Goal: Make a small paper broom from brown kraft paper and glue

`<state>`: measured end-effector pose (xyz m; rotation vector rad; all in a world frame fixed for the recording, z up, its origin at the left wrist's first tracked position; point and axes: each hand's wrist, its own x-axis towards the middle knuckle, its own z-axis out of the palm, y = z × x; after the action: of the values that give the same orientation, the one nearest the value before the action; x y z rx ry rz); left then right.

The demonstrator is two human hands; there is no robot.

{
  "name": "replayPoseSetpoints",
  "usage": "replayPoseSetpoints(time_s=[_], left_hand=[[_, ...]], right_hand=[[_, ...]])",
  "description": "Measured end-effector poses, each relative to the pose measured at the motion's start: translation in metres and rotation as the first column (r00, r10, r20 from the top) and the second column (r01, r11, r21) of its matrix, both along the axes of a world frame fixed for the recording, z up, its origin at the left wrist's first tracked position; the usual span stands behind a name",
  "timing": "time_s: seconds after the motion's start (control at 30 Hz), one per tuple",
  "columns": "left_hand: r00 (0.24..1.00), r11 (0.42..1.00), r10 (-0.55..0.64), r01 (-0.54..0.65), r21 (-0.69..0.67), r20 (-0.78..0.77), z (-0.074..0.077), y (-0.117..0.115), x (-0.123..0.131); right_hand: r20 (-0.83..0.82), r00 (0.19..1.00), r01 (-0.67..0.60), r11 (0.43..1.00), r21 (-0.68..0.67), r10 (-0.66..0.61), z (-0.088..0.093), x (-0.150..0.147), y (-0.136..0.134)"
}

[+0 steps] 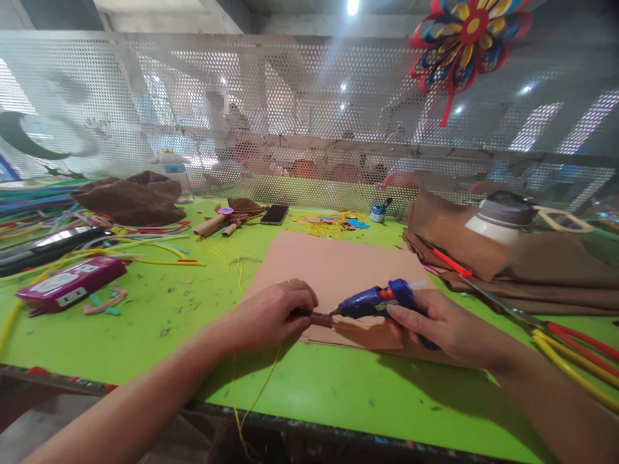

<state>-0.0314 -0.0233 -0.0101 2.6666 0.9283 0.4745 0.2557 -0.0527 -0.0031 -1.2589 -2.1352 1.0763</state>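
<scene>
My left hand (pixel 275 314) is closed around a small brown paper roll (pixel 321 319), whose right end sticks out past the fingers. In my right hand (pixel 445 322) is a blue glue gun (pixel 370 301), its nozzle at the end of the roll. Whether the tip touches the paper I cannot tell. A clear glue stick pokes out of the gun's back. Beneath both hands lie sheets of tan paper (pixel 333 258) on the green table. Yellow string (pixel 261 390) hangs from near my left hand over the table's front edge.
Scissors (pixel 541 322), folded brown paper (pixel 536 277) and a white bottle (pixel 500 219) are at right. A purple power strip (pixel 72 282) and coloured strips crowd the left. Towards the back are a phone (pixel 275 214), paper rolls (pixel 210 225) and a small blue jar (pixel 378 214). Perforated metal screens the far side.
</scene>
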Motion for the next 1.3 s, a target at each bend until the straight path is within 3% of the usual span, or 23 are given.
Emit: replayPoseSetpoints(time_s=[0.3,0.6,1.3], left_hand=[[1.000,1.000,-0.005,0.005,0.007,0.019,0.000,0.001,0.001],[1.000,1.000,-0.004,0.004,0.019,0.001,-0.001,0.002,0.000],[1.000,1.000,-0.010,0.010,0.006,0.000,0.000,0.001,0.001]], right_hand=[[-0.014,1.000,-0.017,0.999,-0.045,0.016,0.002,-0.009,-0.003],[-0.015,1.000,-0.015,1.000,-0.012,0.015,-0.007,-0.014,0.000],[0.008,1.000,-0.022,0.999,0.031,0.021,0.003,-0.011,-0.005]])
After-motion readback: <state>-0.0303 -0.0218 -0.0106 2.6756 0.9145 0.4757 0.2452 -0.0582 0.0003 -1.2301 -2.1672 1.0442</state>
